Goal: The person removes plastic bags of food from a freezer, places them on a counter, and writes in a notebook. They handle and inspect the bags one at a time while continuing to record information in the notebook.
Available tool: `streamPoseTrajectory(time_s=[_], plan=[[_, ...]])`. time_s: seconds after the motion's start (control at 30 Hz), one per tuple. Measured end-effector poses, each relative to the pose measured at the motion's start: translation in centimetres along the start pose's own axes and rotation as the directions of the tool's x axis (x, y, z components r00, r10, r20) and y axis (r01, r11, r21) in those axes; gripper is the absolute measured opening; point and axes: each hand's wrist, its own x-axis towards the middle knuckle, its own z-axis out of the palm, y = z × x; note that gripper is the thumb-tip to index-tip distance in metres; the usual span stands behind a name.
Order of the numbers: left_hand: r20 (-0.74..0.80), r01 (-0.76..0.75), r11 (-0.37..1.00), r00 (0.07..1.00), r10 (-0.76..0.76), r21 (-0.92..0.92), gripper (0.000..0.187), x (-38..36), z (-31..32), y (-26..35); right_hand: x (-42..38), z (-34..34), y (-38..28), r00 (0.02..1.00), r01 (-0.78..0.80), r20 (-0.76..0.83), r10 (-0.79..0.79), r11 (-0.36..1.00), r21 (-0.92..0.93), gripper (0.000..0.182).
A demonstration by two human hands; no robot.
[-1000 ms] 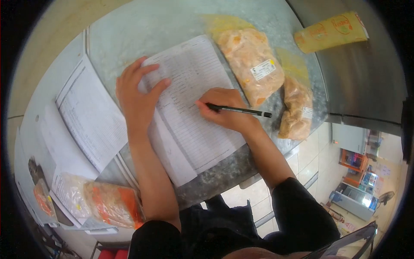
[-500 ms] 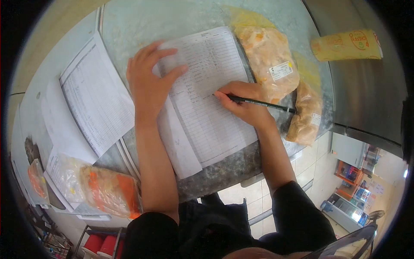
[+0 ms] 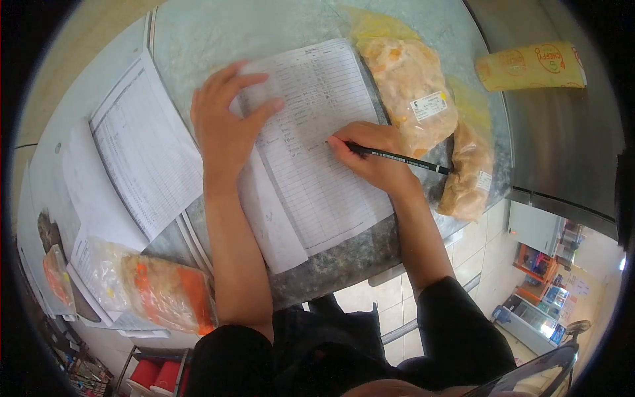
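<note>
The one word that can be read is "CHEFFY", in red print on the yellow roll (image 3: 529, 67), beside a round logo. The white label (image 3: 429, 106) on the larger bag and the white label (image 3: 484, 180) on the smaller one carry print too small to read, as do the pencil (image 3: 403, 159), the ruled form (image 3: 331, 178) and the sheet at left (image 3: 142, 145).
</note>
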Motion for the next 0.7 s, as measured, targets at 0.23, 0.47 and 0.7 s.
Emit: streamPoseTrajectory(time_s=[0.23, 0.47, 0.7], plan=[[-0.012, -0.011, 1.000, 1.000, 0.011, -0.027, 0.039, -0.03, 0.08, -0.42, -0.23, 0.26, 0.32, 1.000, -0.011, -0.029, 0.011, 1.000, 0.014, 0.014], [-0.008, -0.005, 1.000, 1.000, 0.005, -0.013, 0.038, 0.01, 0.04, -0.19, -0.17, 0.12, 0.30, 0.999, 0.006, -0.038, -0.007, 1.000, -0.020, 0.014], [-0.005, -0.002, 1.000, 1.000, 0.002, -0.020, 0.037, -0.03, 0.11, -0.35, -0.35, 0.22, 0.53, 0.998, -0.032, -0.049, 0.030, 0.999, -0.025, 0.015]])
